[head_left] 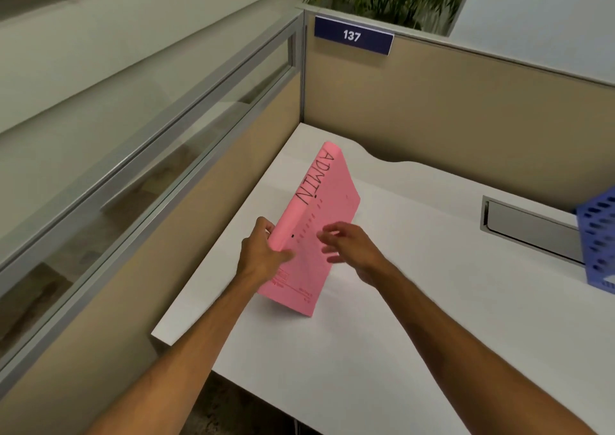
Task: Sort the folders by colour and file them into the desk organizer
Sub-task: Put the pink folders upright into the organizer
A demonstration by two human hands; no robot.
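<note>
Over the white desk (416,268), well left of the blue perforated plastic organizer (599,241), I saw the pink card ADMIN folder (319,208) tilted, gripped by the left hand (263,251), the right hand (349,244) open just beside its cover, which I judged should steady the free edge.

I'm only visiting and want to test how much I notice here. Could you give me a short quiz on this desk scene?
1. True or false: the pink folder lies flat.
2. Which hand curls round the folder's edge? A) left B) right C) both
3. Fill in: the word handwritten on the folder is ____.

Key
1. False: it is held tilted up over the white desk.
2. A: the left hand holds the edge. The right hand is open with fingers spread in front of the cover.
3. ADMIN.
</note>
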